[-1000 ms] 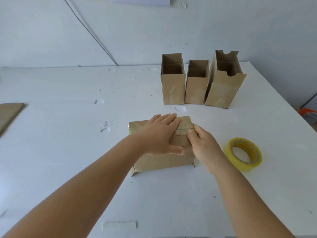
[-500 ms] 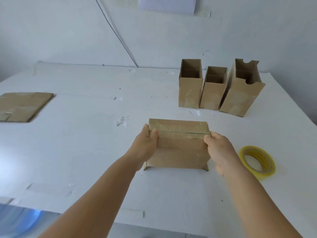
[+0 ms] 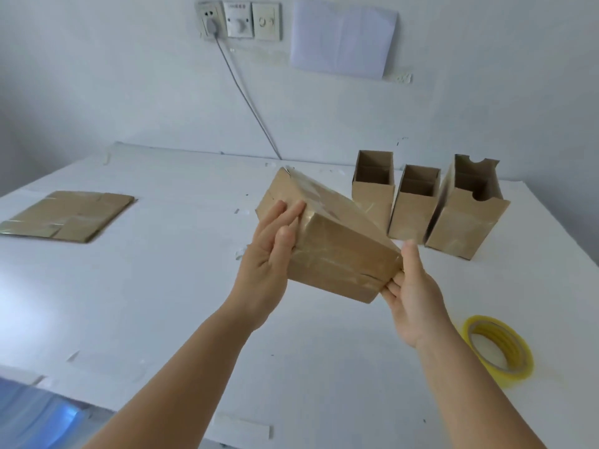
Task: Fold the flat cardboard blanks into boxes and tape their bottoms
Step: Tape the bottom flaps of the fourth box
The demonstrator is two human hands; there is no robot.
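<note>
We see the folded box [image 3: 337, 241] tilted above the table [image 3: 162, 286], left hand [image 3: 269, 254] and right hand [image 3: 410, 286] pressing flat, straight fingers against its ends.

Four folded cardboard boxes show, one held up [image 3: 337, 244] and three standing open-topped [image 3: 372, 189] [image 3: 415, 202] [image 3: 466, 209], with one stack of flat blanks [image 3: 68, 215], one yellow tape roll [image 3: 499, 346] and two hands [image 3: 269, 251] [image 3: 411, 286].

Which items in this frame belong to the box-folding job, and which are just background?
Job: the box held tilted between left hand and right hand; three finished boxes; flat blanks; yellow tape roll.

Background: wall sockets, cable, paper sheet, tape scraps.
</note>
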